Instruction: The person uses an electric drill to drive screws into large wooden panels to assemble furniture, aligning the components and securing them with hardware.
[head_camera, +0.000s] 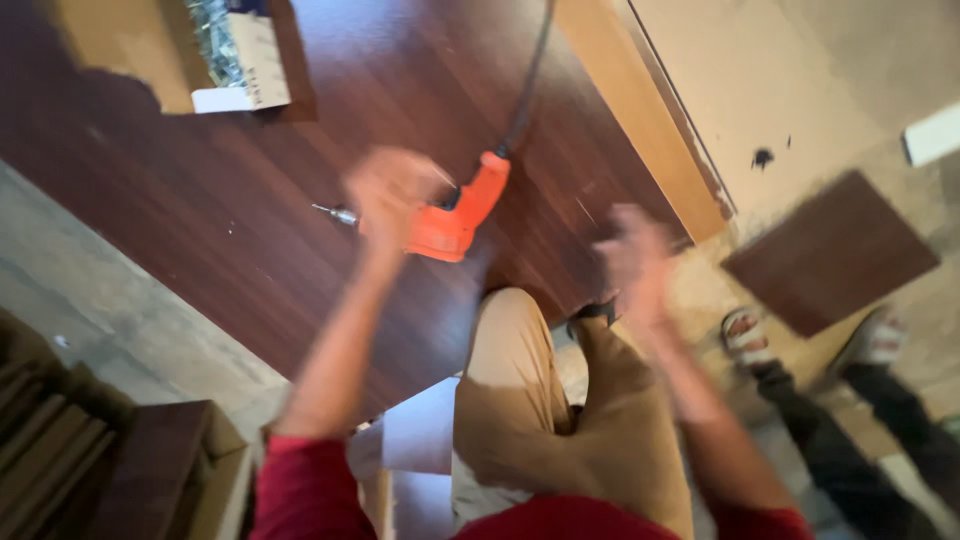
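My left hand (388, 190) grips an orange corded power drill (455, 215) above a large dark brown wooden board (220, 200). The drill's bit (333, 213) points left, just over the board. A black cord (528, 85) runs from the drill's back toward the top. My right hand (632, 262) hovers blurred to the right of the drill, fingers apart, holding nothing. My tan-trousered knee (520, 350) rests at the board's near edge.
A box of screws (235, 55) lies on the board at the top left. A small dark board piece (830, 250) lies on the floor at right, next to another person's sandalled feet (745, 335). A light wood strip (640, 110) borders the board. Stacked boards (150, 470) sit bottom left.
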